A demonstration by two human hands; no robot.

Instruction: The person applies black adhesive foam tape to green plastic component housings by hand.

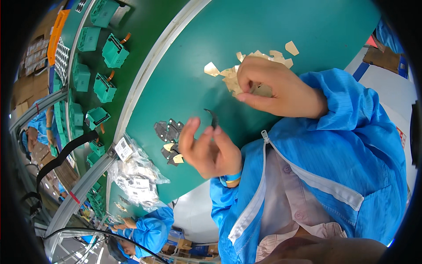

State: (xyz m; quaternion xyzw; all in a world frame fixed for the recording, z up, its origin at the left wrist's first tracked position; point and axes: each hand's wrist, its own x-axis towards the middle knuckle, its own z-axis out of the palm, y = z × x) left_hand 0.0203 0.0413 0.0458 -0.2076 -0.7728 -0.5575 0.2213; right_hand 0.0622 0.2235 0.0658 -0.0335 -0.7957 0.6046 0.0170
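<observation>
Two bare hands are seen at work over a green table mat in the middle of the frame. A small dark curved strip is pinched between the thumb and forefinger of the left hand at the centre, with the other fingers loosely spread upward. The right hand, above and to the right, is laid on a heap of tan backing-paper scraps, its fingertips pressed together as if something thin were nipped there; what is nipped cannot be told.

Progress is judged as partway. A cluster of dark flat parts is laid just left of the left hand; roughly six to eight can be counted, two of them still bearing a pale tan patch. About a dozen or more scraps are counted in the heap, though they overlap too much for an exact number, which suggests that many peelings are done. Several clear plastic bags with white labels are piled at the lower left edge of the mat, at least three, and appear still filled, so much work seems left.

On the green conveyor belt at the upper left, about nine green plastic fixtures are counted. Another person in a blue coat is seen at the lower left.
</observation>
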